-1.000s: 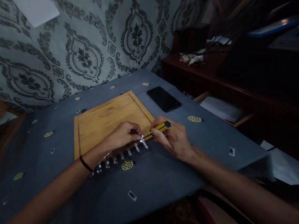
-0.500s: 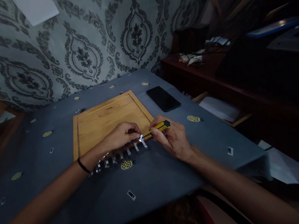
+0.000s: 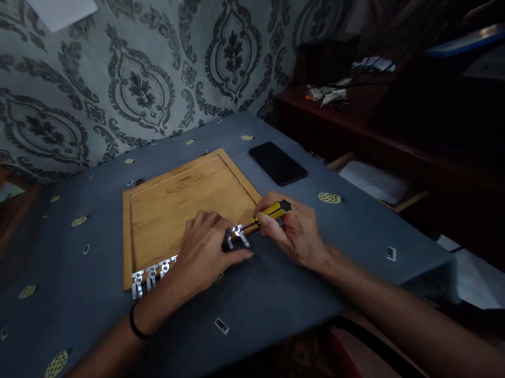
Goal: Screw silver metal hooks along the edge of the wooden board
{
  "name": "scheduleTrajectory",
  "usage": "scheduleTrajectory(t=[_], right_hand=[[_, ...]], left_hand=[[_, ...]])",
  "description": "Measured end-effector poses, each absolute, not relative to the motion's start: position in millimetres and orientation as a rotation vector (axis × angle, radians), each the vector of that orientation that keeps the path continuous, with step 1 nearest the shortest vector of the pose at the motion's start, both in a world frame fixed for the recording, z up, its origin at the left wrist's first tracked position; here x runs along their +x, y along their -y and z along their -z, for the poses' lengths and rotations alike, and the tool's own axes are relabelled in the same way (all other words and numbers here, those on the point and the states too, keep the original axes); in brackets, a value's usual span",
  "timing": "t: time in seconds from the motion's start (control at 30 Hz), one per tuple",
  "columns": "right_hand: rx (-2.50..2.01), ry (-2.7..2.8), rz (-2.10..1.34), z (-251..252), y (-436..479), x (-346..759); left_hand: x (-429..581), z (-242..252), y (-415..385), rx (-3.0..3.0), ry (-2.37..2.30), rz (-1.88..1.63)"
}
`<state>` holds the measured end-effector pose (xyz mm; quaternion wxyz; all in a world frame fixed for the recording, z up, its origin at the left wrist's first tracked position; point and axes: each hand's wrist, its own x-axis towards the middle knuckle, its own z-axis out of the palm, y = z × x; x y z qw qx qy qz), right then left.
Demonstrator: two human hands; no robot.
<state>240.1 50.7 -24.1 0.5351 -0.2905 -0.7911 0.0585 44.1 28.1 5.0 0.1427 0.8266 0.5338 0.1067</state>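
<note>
A wooden board with a raised frame lies on the blue tablecloth. Along its near edge runs a metal hook rail with several bent hooks, its middle covered by my left hand. That hand grips the rail, fingers over the top and thumb stretched along the near side below the hooks. A yellow and black screwdriver is held in my closed right hand. Its shaft points left, with the tip at the rail's right end, beside a shiny hook. Whether a screw is under the tip is too small to tell.
A black phone lies right of the board. Beyond the table's right side stands a dark red desk with cables and crumpled items, and an open drawer holding paper. A patterned wall covering rises behind the table.
My left hand has shifted from pinching near the screwdriver tip to lying across the rail, thumb extended. The rail's left hooks show more clearly. My right hand keeps the screwdriver in nearly the same place.
</note>
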Motion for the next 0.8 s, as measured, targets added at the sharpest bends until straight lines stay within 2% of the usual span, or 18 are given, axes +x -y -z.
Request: scheduleTrajectory(t=[0.8], right_hand=[[-0.747, 1.885, -0.114, 24, -50, 240]], left_hand=[[52, 6, -27, 2.361, -1.622, -0.38]])
